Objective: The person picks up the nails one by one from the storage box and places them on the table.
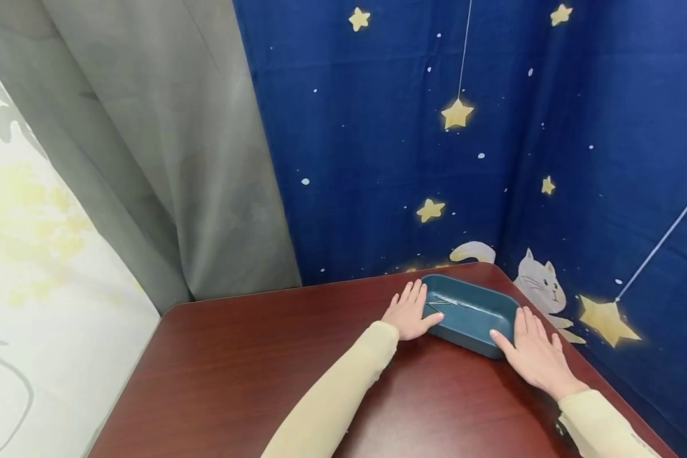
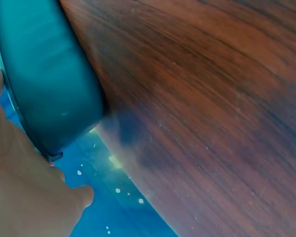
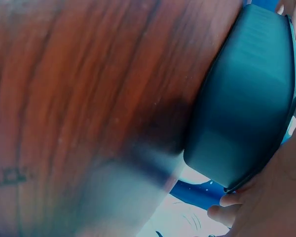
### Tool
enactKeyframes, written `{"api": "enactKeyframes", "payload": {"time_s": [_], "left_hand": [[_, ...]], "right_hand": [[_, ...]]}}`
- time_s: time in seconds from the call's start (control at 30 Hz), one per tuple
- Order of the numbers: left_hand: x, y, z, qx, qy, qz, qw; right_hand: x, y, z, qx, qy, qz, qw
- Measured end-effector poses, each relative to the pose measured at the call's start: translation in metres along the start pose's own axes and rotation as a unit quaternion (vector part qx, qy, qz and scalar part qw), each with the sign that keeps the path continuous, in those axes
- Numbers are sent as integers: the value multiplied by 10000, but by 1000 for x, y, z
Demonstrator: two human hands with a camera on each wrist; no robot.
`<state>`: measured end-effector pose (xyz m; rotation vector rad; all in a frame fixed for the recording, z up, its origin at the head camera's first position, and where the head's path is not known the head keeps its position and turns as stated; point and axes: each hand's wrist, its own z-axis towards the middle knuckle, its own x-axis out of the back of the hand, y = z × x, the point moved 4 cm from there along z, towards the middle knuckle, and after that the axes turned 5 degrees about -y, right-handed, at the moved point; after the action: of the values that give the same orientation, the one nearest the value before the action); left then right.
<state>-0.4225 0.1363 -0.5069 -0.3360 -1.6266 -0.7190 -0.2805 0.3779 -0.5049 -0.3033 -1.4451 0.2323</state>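
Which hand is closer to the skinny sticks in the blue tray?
Left. The left hand is at the tray end beside the skinny sticks; the right hand is at the opposite end, farther from them.

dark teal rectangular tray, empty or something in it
Not empty: in the head view, a few thin, shiny, stick-like pieces lie inside the dark teal rectangular tray, toward its left end; their material is unclear.

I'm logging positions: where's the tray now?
In the head view, the tray sits right of centre, near the far right corner of the table, between the left hand and right hand.
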Motion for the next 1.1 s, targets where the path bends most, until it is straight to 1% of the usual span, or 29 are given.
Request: {"api": "enactKeyframes", "payload": {"time_s": [0.1, 0.23, 0.3, 0.47, 0.7, 0.83, 1.0, 1.1], "left_hand": [[-4, -1, 1, 39, 56, 190, 9998], [-4, -3, 2, 70, 67, 354, 9993], [-4, -3, 1, 80, 103, 397, 9991], [-5, -2, -11, 127, 110, 431, 9989], [3, -4, -28, 201, 98, 434, 9988], [4, -9, -37, 243, 124, 395, 9988], [6, -17, -48, 273, 316, 396, 9983], [7, -24, -55, 309, 342, 408, 9981]], "right_hand": [[-1, 1, 1, -4, 10, -19, 10000], [0, 1, 3, 26, 4, -2, 10000], [-1, 0, 3, 38, -15, 26, 10000], [-5, 0, 0, 60, -146, 82, 9998], [-5, -9, 0, 155, -171, 81, 9997], [-5, -15, 1, 229, -254, 113, 9994], [-8, -24, 6, 363, -306, 147, 9988], [-11, -30, 10, 417, -333, 125, 9985]]}}
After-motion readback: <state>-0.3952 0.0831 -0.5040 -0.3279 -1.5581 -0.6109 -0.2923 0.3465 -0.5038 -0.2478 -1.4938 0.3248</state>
